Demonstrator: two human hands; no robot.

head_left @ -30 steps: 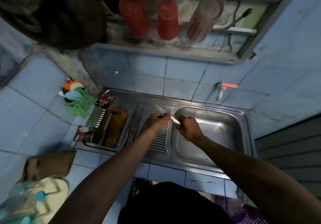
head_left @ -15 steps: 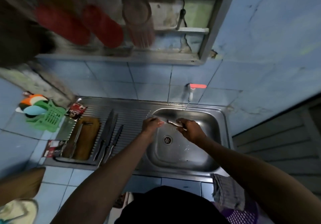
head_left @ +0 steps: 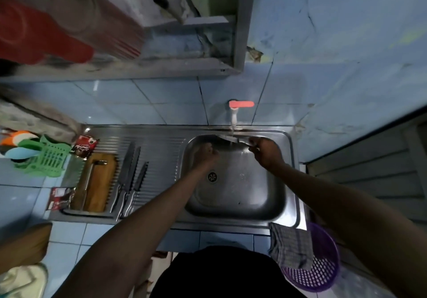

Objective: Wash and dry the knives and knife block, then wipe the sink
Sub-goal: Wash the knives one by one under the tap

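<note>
On the drainboard left of the sink [head_left: 235,214] lie three knives [head_left: 129,177] beside the wooden knife block [head_left: 99,186]. Under the tap [head_left: 233,115] (water running) the right hand [head_left: 265,152] pinches a wet knife [head_left: 231,139]; the left hand [head_left: 206,153] has curled fingers, its grip unclear.

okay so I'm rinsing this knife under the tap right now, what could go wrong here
The knife is wet under the tap, and your right hand has the only grip on it, so it could slip. Your left hand sits close to the blade and might get nicked. The three knives lying loose on the drainboard are beside your left arm; a bump could knock them off.
</note>
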